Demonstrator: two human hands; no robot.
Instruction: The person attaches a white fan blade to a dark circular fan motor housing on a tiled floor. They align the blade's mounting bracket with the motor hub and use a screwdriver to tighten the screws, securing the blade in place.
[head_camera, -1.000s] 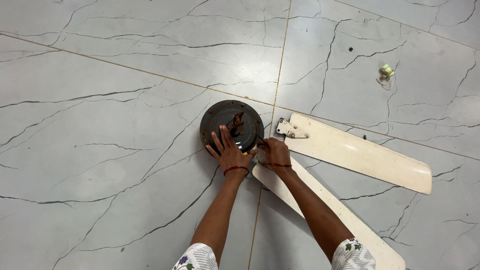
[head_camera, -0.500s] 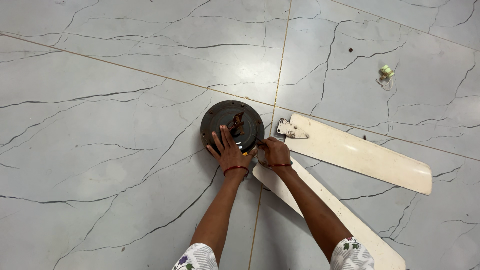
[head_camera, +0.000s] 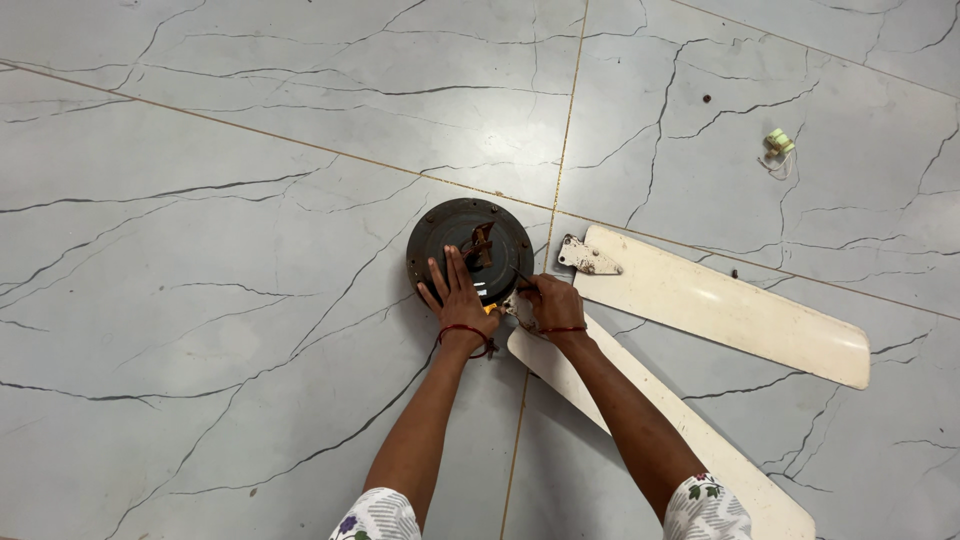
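A round dark fan motor housing (head_camera: 455, 235) with a rusty centre lies on the marble floor. My left hand (head_camera: 458, 297) rests flat on its near edge, fingers spread, a red thread at the wrist. My right hand (head_camera: 549, 303) is closed on a small tool at the motor's right edge, where a cream fan blade (head_camera: 640, 415) meets the motor by its metal bracket. The tool's tip is hidden by my fingers.
A second cream fan blade (head_camera: 730, 305) with a metal bracket (head_camera: 588, 258) lies loose to the right. A small green and white part (head_camera: 778, 143) with a thin wire sits at the far right. A tiny dark screw-like bit (head_camera: 706, 99) lies beyond.
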